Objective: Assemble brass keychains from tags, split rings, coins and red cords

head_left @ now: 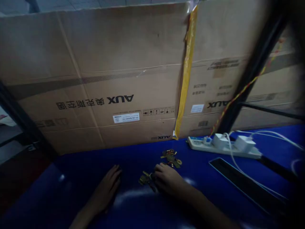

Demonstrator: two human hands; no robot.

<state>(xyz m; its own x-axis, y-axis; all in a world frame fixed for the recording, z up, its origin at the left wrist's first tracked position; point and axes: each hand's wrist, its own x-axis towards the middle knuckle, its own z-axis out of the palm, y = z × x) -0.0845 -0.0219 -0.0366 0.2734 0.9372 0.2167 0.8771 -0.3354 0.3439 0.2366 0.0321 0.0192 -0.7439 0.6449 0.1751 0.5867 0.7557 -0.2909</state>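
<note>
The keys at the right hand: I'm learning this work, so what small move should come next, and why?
Perhaps bring the left hand over to steady the nearer keys: the right hand is at their ring, while the left is apart from them.

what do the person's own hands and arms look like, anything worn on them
Both the left hand and the right hand are ungloved, each an ordinary human hand. No sleeve covers the visible part of the left forearm or the right forearm, and no watch or bracelet shows. It is too dim and blurred to rule out rings.
</note>
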